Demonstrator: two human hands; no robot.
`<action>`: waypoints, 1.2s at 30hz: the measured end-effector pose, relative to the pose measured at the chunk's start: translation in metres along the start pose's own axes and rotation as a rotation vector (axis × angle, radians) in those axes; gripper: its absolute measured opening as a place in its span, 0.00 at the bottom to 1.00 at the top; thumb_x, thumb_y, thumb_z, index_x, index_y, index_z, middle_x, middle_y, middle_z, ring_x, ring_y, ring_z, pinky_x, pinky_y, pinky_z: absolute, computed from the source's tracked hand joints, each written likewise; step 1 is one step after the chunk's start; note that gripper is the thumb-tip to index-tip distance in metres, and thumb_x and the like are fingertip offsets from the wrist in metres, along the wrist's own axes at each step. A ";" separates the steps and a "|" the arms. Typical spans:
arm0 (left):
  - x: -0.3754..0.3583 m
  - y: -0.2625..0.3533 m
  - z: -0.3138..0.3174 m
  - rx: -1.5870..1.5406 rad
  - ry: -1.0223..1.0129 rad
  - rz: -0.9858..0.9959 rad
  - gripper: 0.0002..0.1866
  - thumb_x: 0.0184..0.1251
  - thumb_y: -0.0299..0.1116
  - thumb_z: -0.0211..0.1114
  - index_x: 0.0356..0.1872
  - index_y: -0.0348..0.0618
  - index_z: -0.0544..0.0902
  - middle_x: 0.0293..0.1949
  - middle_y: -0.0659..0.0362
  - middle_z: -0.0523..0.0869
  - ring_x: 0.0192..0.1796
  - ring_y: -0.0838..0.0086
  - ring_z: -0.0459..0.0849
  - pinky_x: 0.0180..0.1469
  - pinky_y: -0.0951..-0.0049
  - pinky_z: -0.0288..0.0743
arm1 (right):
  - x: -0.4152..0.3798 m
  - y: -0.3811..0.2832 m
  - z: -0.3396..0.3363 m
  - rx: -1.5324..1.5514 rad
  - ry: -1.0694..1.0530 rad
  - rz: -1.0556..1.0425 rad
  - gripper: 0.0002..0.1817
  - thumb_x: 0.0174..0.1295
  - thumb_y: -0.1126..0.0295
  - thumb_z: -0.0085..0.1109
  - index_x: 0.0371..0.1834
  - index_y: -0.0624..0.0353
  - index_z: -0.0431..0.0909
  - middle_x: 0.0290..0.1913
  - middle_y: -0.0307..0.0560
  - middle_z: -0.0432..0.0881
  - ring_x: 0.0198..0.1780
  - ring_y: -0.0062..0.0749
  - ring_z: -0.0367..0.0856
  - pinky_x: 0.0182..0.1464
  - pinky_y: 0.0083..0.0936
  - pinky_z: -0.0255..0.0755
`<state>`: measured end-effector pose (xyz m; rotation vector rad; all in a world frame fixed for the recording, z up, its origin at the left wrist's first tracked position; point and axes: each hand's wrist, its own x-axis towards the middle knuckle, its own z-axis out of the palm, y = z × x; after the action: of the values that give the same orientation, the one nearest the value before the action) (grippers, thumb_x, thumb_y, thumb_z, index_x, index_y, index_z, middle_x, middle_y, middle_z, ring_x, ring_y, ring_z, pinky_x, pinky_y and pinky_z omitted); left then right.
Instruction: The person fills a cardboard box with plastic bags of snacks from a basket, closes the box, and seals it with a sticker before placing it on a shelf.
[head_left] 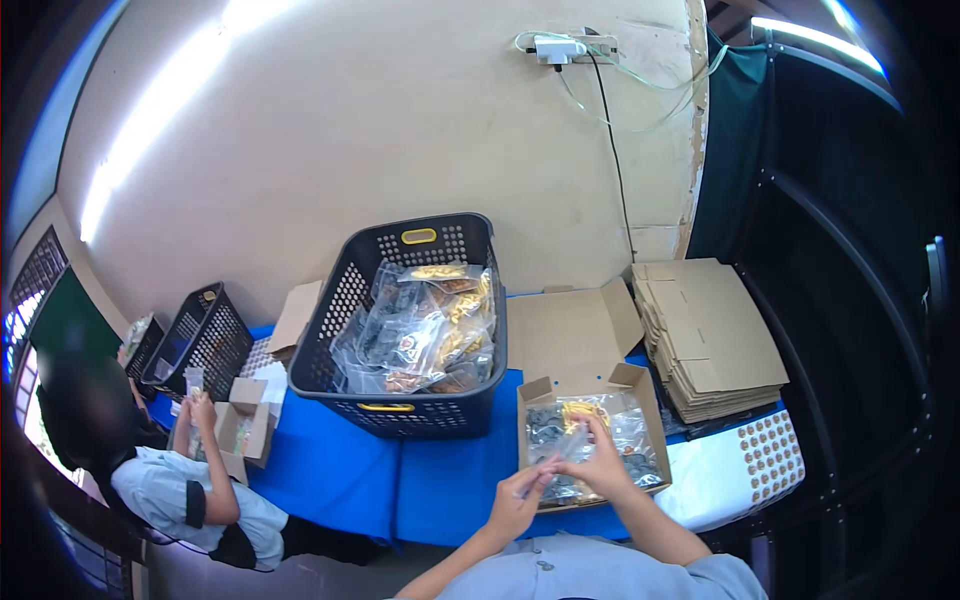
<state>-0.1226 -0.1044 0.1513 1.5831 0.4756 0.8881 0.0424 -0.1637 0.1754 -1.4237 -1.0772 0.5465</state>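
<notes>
Both my hands are over an open cardboard box on the blue-covered table. My left hand is closed at the box's front left corner, pinching one end of a clear plastic bag. My right hand has its fingers bent round the same bag, above the box. Inside the box lie clear packets with dark grey contents, and some yellow pieces show near my right fingertips. The box lid is folded back toward the wall.
A dark perforated basket full of clear packets stands left of the box. Flattened cardboard boxes are stacked at right, behind a white sheet of round stickers. At left, another person handles a small packet beside an open box.
</notes>
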 end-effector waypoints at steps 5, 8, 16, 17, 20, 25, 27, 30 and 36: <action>-0.008 0.004 -0.012 0.267 0.097 0.064 0.07 0.62 0.26 0.68 0.38 0.32 0.87 0.36 0.52 0.90 0.48 0.65 0.87 0.63 0.62 0.71 | -0.001 0.001 -0.023 0.337 -0.247 0.373 0.07 0.60 0.70 0.68 0.33 0.64 0.85 0.31 0.40 0.87 0.38 0.20 0.82 0.44 0.19 0.74; -0.004 -0.005 -0.021 0.279 0.142 0.060 0.06 0.65 0.27 0.67 0.36 0.36 0.88 0.36 0.53 0.90 0.47 0.71 0.87 0.65 0.63 0.69 | -0.003 0.006 -0.025 0.316 -0.231 0.328 0.09 0.64 0.69 0.63 0.39 0.65 0.86 0.36 0.44 0.87 0.41 0.21 0.82 0.45 0.19 0.74; 0.007 -0.004 -0.028 0.023 0.099 0.055 0.22 0.74 0.42 0.56 0.62 0.39 0.75 0.62 0.52 0.75 0.63 0.64 0.75 0.65 0.65 0.66 | 0.000 -0.017 -0.014 0.301 0.012 0.088 0.14 0.69 0.70 0.54 0.53 0.64 0.81 0.48 0.51 0.86 0.48 0.30 0.83 0.53 0.27 0.75; 0.007 -0.005 -0.021 -0.026 -0.016 0.080 0.29 0.72 0.43 0.58 0.69 0.38 0.67 0.67 0.51 0.69 0.69 0.63 0.69 0.70 0.65 0.61 | -0.004 -0.022 -0.005 0.087 -0.053 -0.081 0.14 0.68 0.71 0.55 0.53 0.62 0.82 0.49 0.52 0.85 0.51 0.35 0.82 0.55 0.29 0.75; 0.002 -0.003 0.006 -0.200 -0.014 0.110 0.40 0.69 0.49 0.62 0.73 0.37 0.58 0.71 0.51 0.63 0.73 0.65 0.62 0.71 0.67 0.58 | -0.013 -0.036 0.013 -0.061 -0.207 -0.161 0.18 0.66 0.73 0.55 0.59 0.58 0.79 0.57 0.57 0.78 0.60 0.45 0.77 0.59 0.34 0.72; -0.003 -0.007 -0.004 -0.004 0.070 -0.089 0.31 0.67 0.46 0.65 0.63 0.34 0.72 0.59 0.50 0.79 0.65 0.67 0.74 0.68 0.67 0.62 | -0.004 -0.014 0.018 -0.188 -0.249 -0.278 0.27 0.61 0.71 0.60 0.66 0.57 0.71 0.63 0.55 0.67 0.64 0.45 0.68 0.65 0.35 0.63; 0.000 0.000 0.005 -0.076 0.178 -0.140 0.16 0.69 0.35 0.65 0.49 0.31 0.83 0.45 0.51 0.87 0.52 0.67 0.84 0.69 0.65 0.62 | -0.004 -0.015 0.021 -0.260 -0.053 -0.238 0.34 0.56 0.65 0.69 0.68 0.55 0.69 0.61 0.54 0.64 0.66 0.45 0.63 0.66 0.38 0.59; -0.001 -0.013 -0.009 0.090 0.126 0.047 0.14 0.70 0.33 0.63 0.49 0.32 0.83 0.45 0.51 0.88 0.52 0.67 0.84 0.70 0.61 0.61 | 0.006 -0.009 0.024 -0.076 0.176 -0.081 0.35 0.54 0.61 0.72 0.66 0.54 0.70 0.58 0.51 0.67 0.67 0.45 0.58 0.65 0.38 0.57; 0.006 -0.002 -0.024 0.031 -0.023 0.060 0.24 0.78 0.44 0.47 0.56 0.34 0.80 0.52 0.50 0.85 0.62 0.67 0.78 0.75 0.58 0.50 | 0.018 0.005 -0.011 0.272 -0.199 0.196 0.09 0.59 0.66 0.69 0.36 0.61 0.85 0.29 0.36 0.84 0.31 0.15 0.78 0.39 0.18 0.73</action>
<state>-0.1364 -0.0841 0.1513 1.6415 0.4290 0.9105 0.0613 -0.1532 0.1773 -1.2597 -0.9801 0.9562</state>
